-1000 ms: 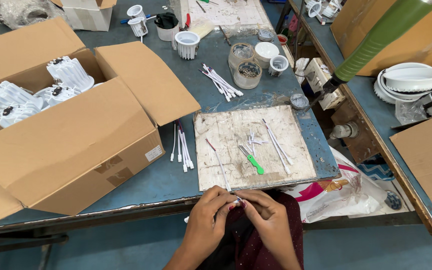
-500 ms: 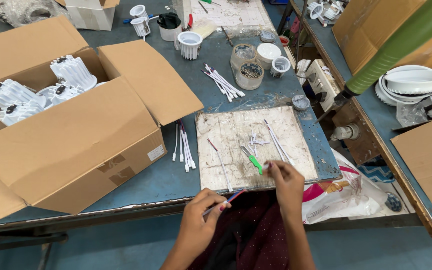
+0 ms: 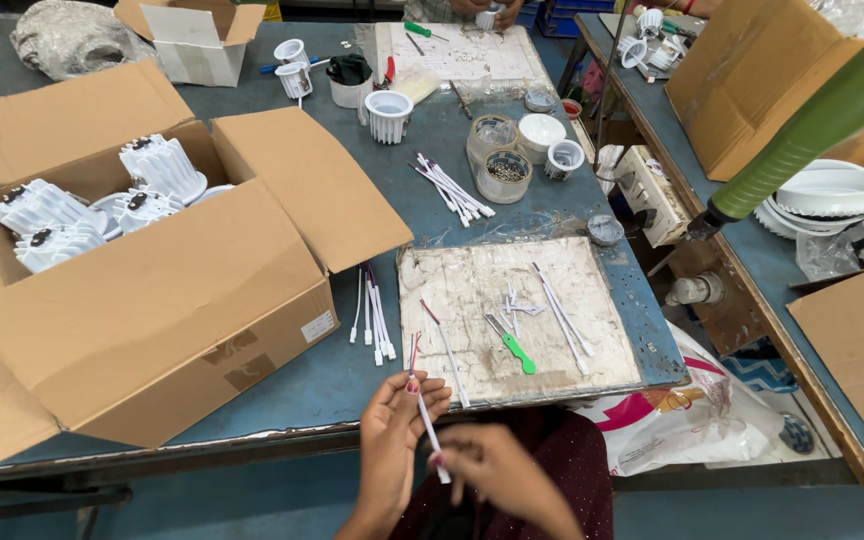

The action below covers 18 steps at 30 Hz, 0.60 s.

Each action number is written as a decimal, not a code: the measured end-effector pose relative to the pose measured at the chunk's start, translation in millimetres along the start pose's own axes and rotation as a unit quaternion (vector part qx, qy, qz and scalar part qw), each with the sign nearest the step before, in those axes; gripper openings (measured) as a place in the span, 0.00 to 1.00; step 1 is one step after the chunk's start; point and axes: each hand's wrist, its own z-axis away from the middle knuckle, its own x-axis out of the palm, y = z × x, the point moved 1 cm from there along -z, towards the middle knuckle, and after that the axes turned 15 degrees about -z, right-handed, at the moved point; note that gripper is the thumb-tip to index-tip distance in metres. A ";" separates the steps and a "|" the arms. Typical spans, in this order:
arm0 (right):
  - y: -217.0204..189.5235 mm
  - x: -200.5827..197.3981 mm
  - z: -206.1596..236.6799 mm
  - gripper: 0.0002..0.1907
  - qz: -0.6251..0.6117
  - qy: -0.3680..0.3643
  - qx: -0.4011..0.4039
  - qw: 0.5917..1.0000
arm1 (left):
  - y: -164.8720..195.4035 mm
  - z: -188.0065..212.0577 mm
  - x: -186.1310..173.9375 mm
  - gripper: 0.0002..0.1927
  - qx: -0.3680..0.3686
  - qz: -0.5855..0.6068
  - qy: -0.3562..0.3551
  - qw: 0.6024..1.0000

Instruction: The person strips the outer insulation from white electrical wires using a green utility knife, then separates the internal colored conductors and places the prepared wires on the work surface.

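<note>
The left hand (image 3: 397, 425) is pinching a thin white sleeved wire with red and white leads at its top end (image 3: 422, 405), fingertips pressed together just below the bare leads, in front of the near edge of the blue metal worktop (image 3: 342, 375). The right hand (image 3: 497, 470), blurred, is closing on the lower end of the same wire; its exact finger position cannot be told. The wire is judged very light, slender and flexible, bending under little force, so it is best gripped on the sleeve, not on the fine leads. Above on the worktop, a small bundle of similar white wires (image 3: 374, 318) is lying between the large open brown cardboard box (image 3: 182, 320) and the stained whitish work board (image 3: 512, 315) carrying a green-handled tool (image 3: 514, 348).
</note>
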 end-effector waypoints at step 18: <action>-27.8 5.0 -95.9 0.21 0.097 0.112 -0.095 0.984 | 5.3 -66.1 -98.9 0.11 0.261 -0.186 0.274 0.907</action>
